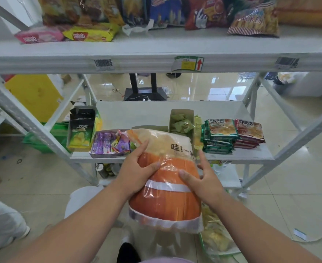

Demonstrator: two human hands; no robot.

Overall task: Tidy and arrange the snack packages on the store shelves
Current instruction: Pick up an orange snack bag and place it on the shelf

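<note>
Both hands hold a big orange bag [166,179] in the air just in front of the lower shelf [251,154]. The left hand [137,169] grips its left side with curled fingers; the right hand [204,175] clasps its right side, thumb on the front. The bag's top end already overlaps the shelf's front edge, but by my reading it is not yet placed, so this step is unfinished.

On that shelf, left of the bag, sit a tray of purple packets [109,145] and a box of green chip packs [81,131]. Behind the bag stands a cardboard box [182,120], likely limiting how far back it goes. To the right lie neat stacks of green packets [220,137] and red packets [249,133].

Above, the upper shelf [156,46] holds loosely leaning bags, probably still to straighten.
</note>
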